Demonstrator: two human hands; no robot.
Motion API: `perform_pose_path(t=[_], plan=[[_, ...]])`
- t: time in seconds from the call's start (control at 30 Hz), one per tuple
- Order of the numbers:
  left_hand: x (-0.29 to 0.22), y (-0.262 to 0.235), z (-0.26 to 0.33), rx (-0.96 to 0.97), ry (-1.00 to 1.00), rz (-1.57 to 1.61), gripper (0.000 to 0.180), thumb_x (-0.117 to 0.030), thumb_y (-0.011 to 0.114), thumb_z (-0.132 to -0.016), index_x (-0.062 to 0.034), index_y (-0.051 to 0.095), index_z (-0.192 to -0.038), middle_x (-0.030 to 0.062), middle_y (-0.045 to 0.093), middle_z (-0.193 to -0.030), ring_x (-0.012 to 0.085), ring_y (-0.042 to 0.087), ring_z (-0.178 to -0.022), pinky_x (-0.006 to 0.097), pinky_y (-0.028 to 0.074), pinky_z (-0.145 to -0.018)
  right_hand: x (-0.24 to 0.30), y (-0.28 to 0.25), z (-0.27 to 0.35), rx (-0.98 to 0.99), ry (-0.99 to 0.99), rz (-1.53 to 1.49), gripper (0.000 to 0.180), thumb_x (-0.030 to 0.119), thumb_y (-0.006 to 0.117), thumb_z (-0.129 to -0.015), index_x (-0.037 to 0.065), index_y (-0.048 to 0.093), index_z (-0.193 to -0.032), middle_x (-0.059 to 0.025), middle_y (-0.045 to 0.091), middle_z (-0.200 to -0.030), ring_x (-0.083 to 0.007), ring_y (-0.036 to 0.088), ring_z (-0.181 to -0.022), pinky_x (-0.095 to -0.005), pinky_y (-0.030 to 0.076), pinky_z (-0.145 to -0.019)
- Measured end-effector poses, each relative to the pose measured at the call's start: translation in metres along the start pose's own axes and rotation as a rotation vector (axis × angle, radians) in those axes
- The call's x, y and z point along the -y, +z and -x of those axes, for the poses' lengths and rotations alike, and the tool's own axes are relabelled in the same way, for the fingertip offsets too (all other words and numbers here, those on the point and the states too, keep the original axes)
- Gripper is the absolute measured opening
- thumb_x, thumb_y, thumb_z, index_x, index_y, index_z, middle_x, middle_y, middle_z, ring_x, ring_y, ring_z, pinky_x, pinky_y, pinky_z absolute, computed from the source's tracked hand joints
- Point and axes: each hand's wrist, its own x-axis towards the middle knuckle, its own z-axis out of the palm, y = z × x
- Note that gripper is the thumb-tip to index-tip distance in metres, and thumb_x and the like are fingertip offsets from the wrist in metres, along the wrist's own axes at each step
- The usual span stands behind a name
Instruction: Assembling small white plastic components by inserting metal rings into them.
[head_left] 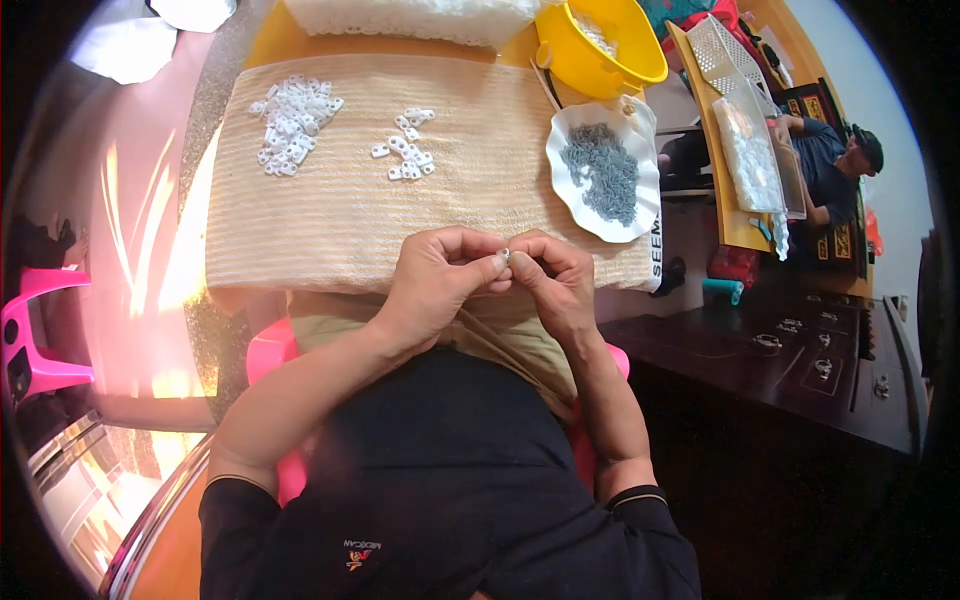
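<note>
Left hand (430, 285) and right hand (558, 285), nearly closed, pinch a tiny whitish piece (506, 254) between them, by the striped towel's (300, 225) near edge.

Yellow table (268, 45) under a striped towel (340, 215), white pieces (293, 122) in two clusters (one smaller), a scalloped dish (648, 172).

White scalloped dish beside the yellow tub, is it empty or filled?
Partly filled: small grey pieces lie heaped in the white scalloped dish, with its rim bare.
</note>
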Motion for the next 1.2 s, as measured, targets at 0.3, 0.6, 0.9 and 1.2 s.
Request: perform_pose_path(t=[0.3,0.6,0.9,1.2], plan=[[-0.002,0.0,-0.003,0.02,0.003,0.032,0.017,-0.004,0.063,-0.088,0.0038,0.062,-0.103,0.0092,0.066,-0.091,0.0124,0.065,-0.08,0.025,0.056,-0.074,0.004,0.001,-0.002,-0.021,0.039,0.056,0.015,0.012,0.059,-0.094,-0.002,0.062,-0.091,0.0012,0.062,-0.081,-0.0041,0.055,-0.074,-0.0188,0.046,-0.067],[-0.001,-0.003,-0.002,0.038,0.038,0.015,0.018,-0.005,0.065,-0.087,0.0036,0.063,-0.103,0.0082,0.066,-0.091,0.0115,0.064,-0.079,0.025,0.056,-0.073,0.01,0.005,-0.003,0.002,-0.04,0.13,0.018,0.012,0.057,-0.095,-0.002,0.061,-0.086,0.0003,0.06,-0.081,-0.0045,0.053,-0.075,-0.0194,0.045,-0.067],[-0.001,-0.003,-0.001,0.049,0.049,-0.047,0.018,-0.005,0.065,-0.087,0.0035,0.063,-0.103,0.0077,0.067,-0.09,0.0109,0.064,-0.078,0.024,0.056,-0.072,0.011,0.001,-0.003,0.023,-0.032,0.151,0.018,0.011,0.058,-0.094,-0.003,0.06,-0.085,-0.0016,0.06,-0.083,-0.0064,0.054,-0.075,-0.0208,0.045,-0.067],[0.001,-0.003,-0.002,0.058,0.059,0.064,0.018,-0.003,0.064,-0.087,0.0034,0.062,-0.104,0.0091,0.067,-0.091,0.0121,0.064,-0.079,0.025,0.055,-0.074,0.021,-0.008,-0.009,0.069,-0.055,0.168,0.018,0.013,0.058,-0.094,-0.004,0.062,-0.088,-0.004,0.061,-0.084,-0.0091,0.057,-0.077,-0.0218,0.046,-0.07]])
